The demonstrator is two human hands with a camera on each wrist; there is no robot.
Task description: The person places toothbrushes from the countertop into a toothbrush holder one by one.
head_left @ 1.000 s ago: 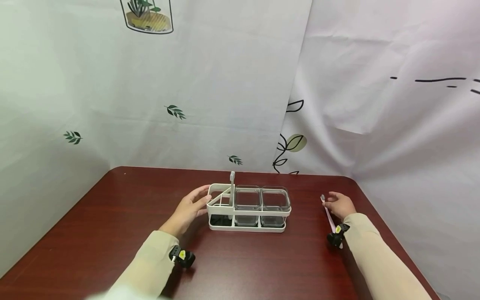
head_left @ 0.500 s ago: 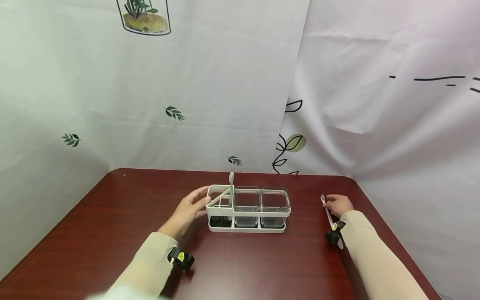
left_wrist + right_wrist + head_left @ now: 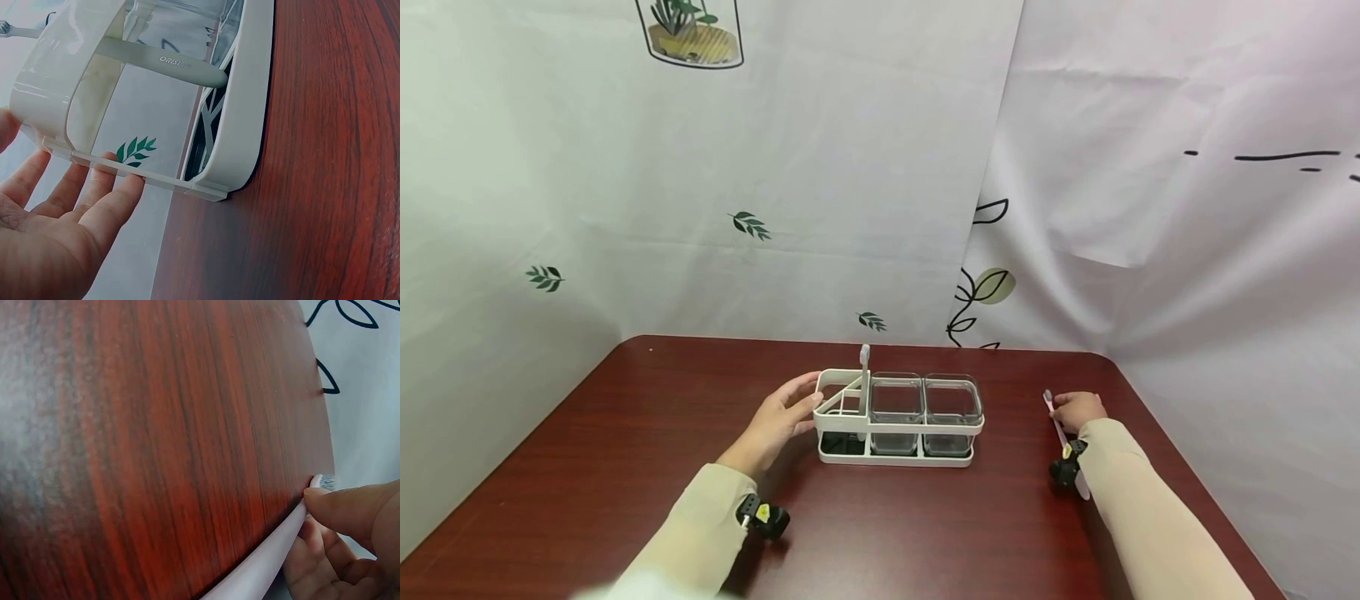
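Note:
A white toothbrush holder (image 3: pixel 895 427) stands mid-table with two clear cups (image 3: pixel 953 402) in its right part. One grey-green toothbrush (image 3: pixel 169 62) stands in the left part, marked with lettering on its handle. My left hand (image 3: pixel 775 421) holds the holder's left end, thumb toward the front and fingertips (image 3: pixel 128 184) on the end frame. Over on the right, my right hand (image 3: pixel 1077 411) pinches a pink toothbrush (image 3: pixel 259 565) close below its bristles. That toothbrush lies along the table, bristle head away from me, its handle partly hidden by the wrist camera.
The dark red wooden table (image 3: pixel 970 533) has rounded far corners. A white printed cloth (image 3: pixel 850 167) hangs behind it and along both sides. Black cameras (image 3: pixel 763 517) are strapped to both wrists.
My right fingers have closed down onto the pink toothbrush's neck, the hand dropping slightly. The left hand and the holder stay in place.

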